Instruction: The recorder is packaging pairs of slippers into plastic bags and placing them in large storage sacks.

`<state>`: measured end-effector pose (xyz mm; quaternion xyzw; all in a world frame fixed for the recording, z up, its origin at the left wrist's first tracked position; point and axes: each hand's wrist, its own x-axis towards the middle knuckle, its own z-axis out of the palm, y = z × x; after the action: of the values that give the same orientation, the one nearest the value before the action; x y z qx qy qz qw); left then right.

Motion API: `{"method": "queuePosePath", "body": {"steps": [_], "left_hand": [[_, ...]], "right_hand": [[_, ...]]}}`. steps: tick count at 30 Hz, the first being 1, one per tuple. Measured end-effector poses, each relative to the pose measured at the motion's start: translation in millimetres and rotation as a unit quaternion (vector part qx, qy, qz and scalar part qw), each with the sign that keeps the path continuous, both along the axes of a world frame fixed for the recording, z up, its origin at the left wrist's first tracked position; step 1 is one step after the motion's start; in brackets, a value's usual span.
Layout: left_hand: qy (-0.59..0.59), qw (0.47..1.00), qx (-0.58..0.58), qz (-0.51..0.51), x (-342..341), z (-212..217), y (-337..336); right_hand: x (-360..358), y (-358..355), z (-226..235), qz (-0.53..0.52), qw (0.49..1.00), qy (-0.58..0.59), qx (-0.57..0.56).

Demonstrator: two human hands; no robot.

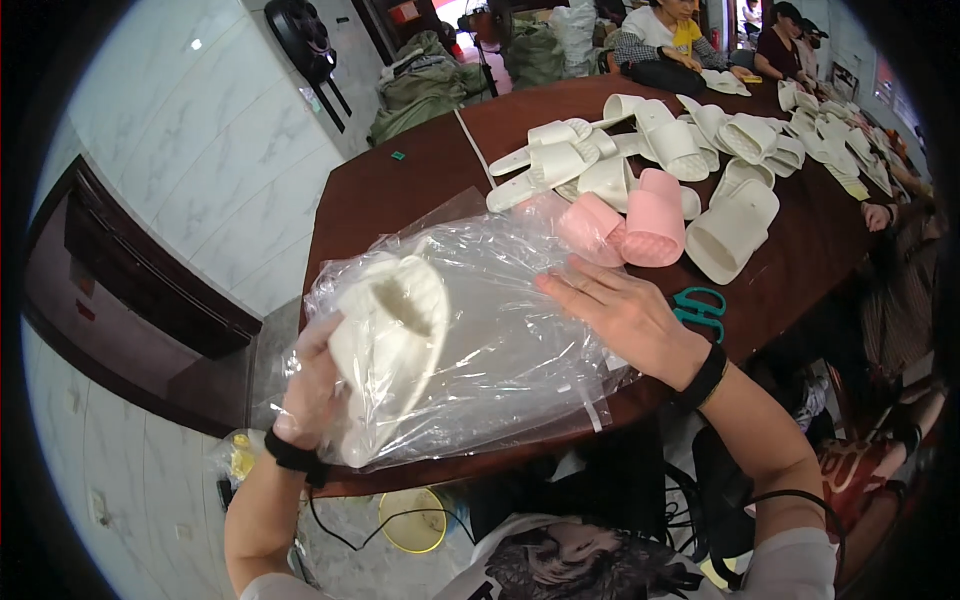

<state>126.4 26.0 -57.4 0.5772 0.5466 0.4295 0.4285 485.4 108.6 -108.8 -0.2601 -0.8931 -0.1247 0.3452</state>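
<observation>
A cream-white slide slipper (395, 340) lies under clear film at the left side of a large transparent plastic bag (510, 350). My left hand (315, 385) grips the slipper along its left edge; film partly covers the fingers, and whether they are inside the bag or outside it I cannot tell. Flat on the bag's right part rests my right hand (640, 320), its fingers stretched out toward the left. Just beyond those fingertips stand two pink slippers (655, 220). Teal-handled scissors (700, 310) lie beside my right wrist.
Several cream slippers (680, 150) are heaped across the dark brown table (390, 200). A small green piece (398, 155) lies near its far left edge. Other people (665, 40) sit along the far and right sides. A yellow-rimmed bin (412, 520) stands on the floor below.
</observation>
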Motion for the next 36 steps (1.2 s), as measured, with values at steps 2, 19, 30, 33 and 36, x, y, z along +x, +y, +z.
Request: {"method": "queuePosePath", "body": {"steps": [2, 19, 30, 33, 36], "left_hand": [[-0.132, 0.991, -0.019, 0.020, -18, -1, -6], [0.167, 0.943, 0.260, 0.123, -3, 103, -61], [0.354, 0.800, 0.462, -0.145, 167, 39, 130], [0.380, 0.812, 0.401, -0.188, 204, 52, 205], [0.323, 0.796, 0.511, -0.042, 226, 47, 259]], "right_hand": [[4, 2, -1, -0.006, 1.000, -0.015, -0.004], [-11, 3, 7, -0.085, 0.949, -0.269, -0.142], [11, 22, 49, 0.201, 0.591, 0.575, -0.529], [56, 105, 44, 0.086, 0.651, 0.581, -0.481], [104, 182, 60, 0.102, 0.686, 0.584, -0.421]]}}
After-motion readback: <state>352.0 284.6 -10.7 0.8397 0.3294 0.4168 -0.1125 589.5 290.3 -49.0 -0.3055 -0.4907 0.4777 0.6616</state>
